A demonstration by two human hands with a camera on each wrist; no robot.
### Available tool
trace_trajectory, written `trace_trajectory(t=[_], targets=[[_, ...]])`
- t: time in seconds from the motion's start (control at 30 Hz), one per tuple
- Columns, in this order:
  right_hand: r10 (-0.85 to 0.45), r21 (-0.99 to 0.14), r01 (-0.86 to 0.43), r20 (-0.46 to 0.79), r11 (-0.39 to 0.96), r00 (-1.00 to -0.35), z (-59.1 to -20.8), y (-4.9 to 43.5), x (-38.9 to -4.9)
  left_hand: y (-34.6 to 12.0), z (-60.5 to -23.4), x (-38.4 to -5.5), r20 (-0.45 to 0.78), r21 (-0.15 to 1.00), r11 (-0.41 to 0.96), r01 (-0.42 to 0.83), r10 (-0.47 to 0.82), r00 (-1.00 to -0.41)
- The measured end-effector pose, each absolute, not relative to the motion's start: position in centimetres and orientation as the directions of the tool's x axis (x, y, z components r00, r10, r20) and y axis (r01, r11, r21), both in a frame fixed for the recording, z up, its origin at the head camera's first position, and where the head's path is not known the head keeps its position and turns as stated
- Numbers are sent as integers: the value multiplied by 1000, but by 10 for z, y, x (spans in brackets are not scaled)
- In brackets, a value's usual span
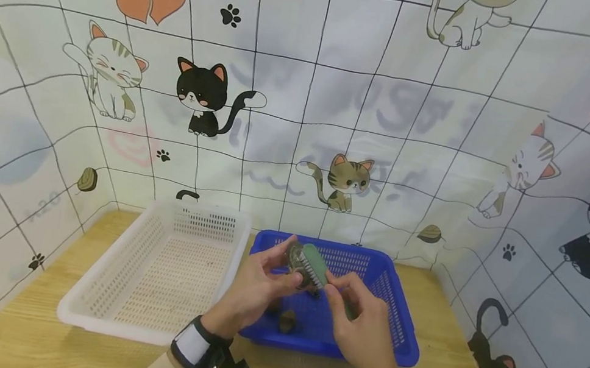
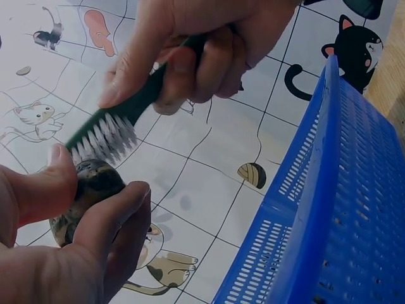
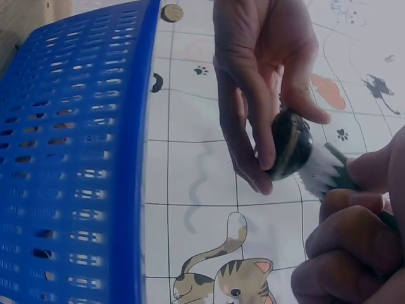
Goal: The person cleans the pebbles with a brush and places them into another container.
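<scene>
My left hand (image 1: 255, 286) holds a rounded, dark shell (image 2: 98, 180) with mottled tan patches between thumb and fingers. In the right wrist view a paler band runs along the same shell (image 3: 290, 147). My right hand (image 1: 363, 327) grips a green brush (image 1: 316, 263) by its handle, the thumb lying along its back. The brush's white bristles (image 2: 107, 139) rest against the top of the shell. Both hands are raised over the blue basket (image 1: 403, 326). Several small brownish lumps, one of them a rounded lump (image 1: 287, 321), lie in that basket, partly hidden by my hands.
To the left stands a white perforated basket (image 1: 175, 261), close beside the blue one. Both rest on a wooden table (image 1: 446, 350). A sheet (image 1: 283, 97) printed with cats and grid lines hangs behind and along both sides.
</scene>
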State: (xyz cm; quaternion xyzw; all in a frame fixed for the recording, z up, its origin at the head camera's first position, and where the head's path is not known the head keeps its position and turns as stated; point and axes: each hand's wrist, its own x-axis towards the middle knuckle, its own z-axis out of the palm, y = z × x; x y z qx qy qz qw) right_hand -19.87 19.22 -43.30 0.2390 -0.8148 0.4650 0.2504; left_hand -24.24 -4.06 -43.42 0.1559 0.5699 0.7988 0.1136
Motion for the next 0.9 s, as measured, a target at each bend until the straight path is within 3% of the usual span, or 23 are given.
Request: trace_trajectory(t=[0.17, 0.33, 0.6, 0.9], targets=[[-143, -600, -656, 678, 458, -721, -436, 188, -199, -41, -434, -241, 132, 963, -267, 19, 410, -902], [-56, -640, -599, 659, 482, -750, -436, 187, -201, -40, -432, -239, 144, 966, -256, 23, 467, -872], [-98, -669, -590, 620, 452, -778, -434, 189, -199, -41, -433, -238, 151, 960, -279, 39, 392, -907], [-140, -582, -680, 705, 446, -695, -435, 184, -195, -41, -431, -238, 149, 964, -262, 46, 390, -909]])
